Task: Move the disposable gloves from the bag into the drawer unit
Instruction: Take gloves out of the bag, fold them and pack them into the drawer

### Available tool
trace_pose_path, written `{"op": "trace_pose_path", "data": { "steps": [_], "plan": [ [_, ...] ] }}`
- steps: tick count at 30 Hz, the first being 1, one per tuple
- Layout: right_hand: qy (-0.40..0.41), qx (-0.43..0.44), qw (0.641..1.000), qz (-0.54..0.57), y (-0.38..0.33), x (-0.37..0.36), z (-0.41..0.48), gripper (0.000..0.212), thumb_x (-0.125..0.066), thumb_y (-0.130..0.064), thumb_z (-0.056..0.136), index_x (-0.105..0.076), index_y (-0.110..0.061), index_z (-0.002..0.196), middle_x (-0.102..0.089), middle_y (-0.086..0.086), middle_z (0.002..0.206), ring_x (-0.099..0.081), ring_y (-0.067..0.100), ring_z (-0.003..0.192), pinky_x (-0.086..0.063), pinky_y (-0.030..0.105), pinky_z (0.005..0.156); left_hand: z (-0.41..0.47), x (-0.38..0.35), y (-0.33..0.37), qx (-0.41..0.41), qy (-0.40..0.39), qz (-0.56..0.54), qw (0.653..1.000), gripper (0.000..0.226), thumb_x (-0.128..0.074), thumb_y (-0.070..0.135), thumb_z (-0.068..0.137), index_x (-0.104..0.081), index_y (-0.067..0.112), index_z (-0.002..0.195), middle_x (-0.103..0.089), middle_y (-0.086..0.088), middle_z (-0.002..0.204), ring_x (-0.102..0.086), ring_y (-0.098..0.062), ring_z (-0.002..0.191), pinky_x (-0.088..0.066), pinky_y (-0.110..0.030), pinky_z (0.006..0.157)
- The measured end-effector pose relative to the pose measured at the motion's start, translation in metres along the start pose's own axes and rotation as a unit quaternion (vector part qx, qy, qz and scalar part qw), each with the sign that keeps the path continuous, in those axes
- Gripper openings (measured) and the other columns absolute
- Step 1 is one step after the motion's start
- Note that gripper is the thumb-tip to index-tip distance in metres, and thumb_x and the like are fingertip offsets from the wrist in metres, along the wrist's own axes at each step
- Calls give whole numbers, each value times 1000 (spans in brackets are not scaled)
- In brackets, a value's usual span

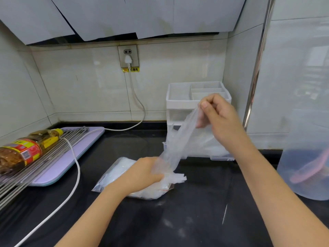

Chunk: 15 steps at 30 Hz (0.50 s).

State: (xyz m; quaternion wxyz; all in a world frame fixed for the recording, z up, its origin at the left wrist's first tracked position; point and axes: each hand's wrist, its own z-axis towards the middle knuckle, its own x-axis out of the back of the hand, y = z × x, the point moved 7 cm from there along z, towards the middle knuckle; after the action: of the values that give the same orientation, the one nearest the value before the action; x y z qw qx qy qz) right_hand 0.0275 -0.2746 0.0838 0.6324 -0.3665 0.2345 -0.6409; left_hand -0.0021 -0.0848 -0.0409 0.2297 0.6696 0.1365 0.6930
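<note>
Glossy black surface (195, 220), tiled wall (89, 86) behind. Grip of right hand (220, 118) pinched on thin, crinkly clear disposable glove (179, 143), stretched up from flat zip bag (114, 173). Grip of left hand (142, 172) curled around bag's mouth. Boxy white drawer unit (178, 102) just beyond, bottom drawer (220, 158) pulled out.

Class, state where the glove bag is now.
Head view: the glove bag lies centre on the counter, under the left hand, in front of the drawer unit.

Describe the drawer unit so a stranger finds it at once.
Follow the black countertop to its far right corner. The drawer unit stands there against the wall. Only it is white and boxy, with a divided tray on top.
</note>
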Motion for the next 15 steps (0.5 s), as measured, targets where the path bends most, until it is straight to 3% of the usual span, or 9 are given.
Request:
{"op": "trace_pose_path", "data": {
  "steps": [2,6,8,10,12,15],
  "plan": [
    [21,11,999,-41,-9,11,8,19,-43,-18,101,-53,-20,84,-51,-15,59,-47,1,53,-40,15,55,2,12,-3,8,-33,-42,999,47,-53,5,86,-51,30,125,-58,17,112,-57,-3,104,-43,-9,82],
    [18,9,996,-88,-22,21,22,18,-46,-22,100,-57,-13,90,-43,-11,52,-37,1,45,-34,14,47,7,46,1,0,18,-216,976,45,-47,-3,91,-55,27,123,-62,5,122,-63,-10,107,-47,-34,101],
    [-5,-1,994,-105,-24,19,28,17,-47,-21,99,-57,-15,86,-43,-9,45,-38,1,40,-34,12,43,12,60,15,-24,53,-312,948,35,-48,5,93,-57,26,120,-66,6,118,-64,-9,107,-48,-34,100],
    [-42,-1,989,-138,-25,10,33,19,-50,-24,97,-55,-22,79,-44,-8,40,-39,2,38,-33,14,42,19,66,33,-35,42,-405,913,34,-59,34,84,-60,25,117,-71,6,111,-66,-9,105,-51,-31,93],
    [-91,14,983,-161,-30,-3,36,19,-55,-30,95,-56,-21,78,-42,-9,38,-36,5,37,-30,17,42,24,66,57,-62,8,-406,912,59,-62,58,69,-61,25,118,-70,7,113,-65,-10,107,-49,-32,93],
    [-154,28,969,-190,-39,-17,35,33,-61,-45,87,-56,-13,81,-45,-20,37,-42,1,36,-29,9,40,27,53,93,-110,-46,-303,946,51,-70,48,78,-62,23,121,-68,8,116,-62,-5,110,-46,-26,96]
  ]
}}
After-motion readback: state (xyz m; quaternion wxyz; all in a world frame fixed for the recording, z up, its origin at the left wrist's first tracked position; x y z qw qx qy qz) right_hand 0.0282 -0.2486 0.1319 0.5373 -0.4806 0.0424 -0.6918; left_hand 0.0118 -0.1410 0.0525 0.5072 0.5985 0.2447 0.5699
